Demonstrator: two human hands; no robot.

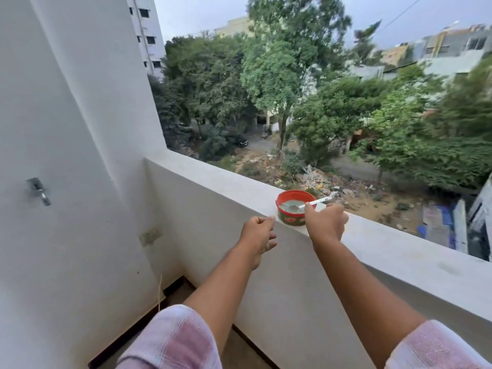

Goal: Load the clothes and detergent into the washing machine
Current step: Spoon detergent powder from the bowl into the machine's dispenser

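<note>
A round red plastic detergent tub (292,211), open at the top and holding pale powder, stands on the flat top of a white plastered balcony parapet (399,251), close to its inner edge and roughly midway along the visible ledge. A white plastic spoon (306,205) lies across the tub, its bowl resting in the powder and its handle pointing out to the right over the rim.

The right hand (325,222) reaches over the parapet's inner edge just right of the tub, thumb and forefinger pinched together on the spoon's handle, the other fingers curled in. The left hand (257,235) hovers just left of the tub, near the ledge's inner edge, fingers loosely curled with thumb and forefinger tips close together; it holds nothing that can be made out. Both forearms are bare, with pink and white checked sleeves (173,339) at the bottom of the view.

To the left stands a white wall carrying a metal tap (40,190) and, lower down near the corner, a pale wall socket (150,235). Beyond the parapet are green trees (279,83), apartment buildings and a littered dirt lot below.
</note>
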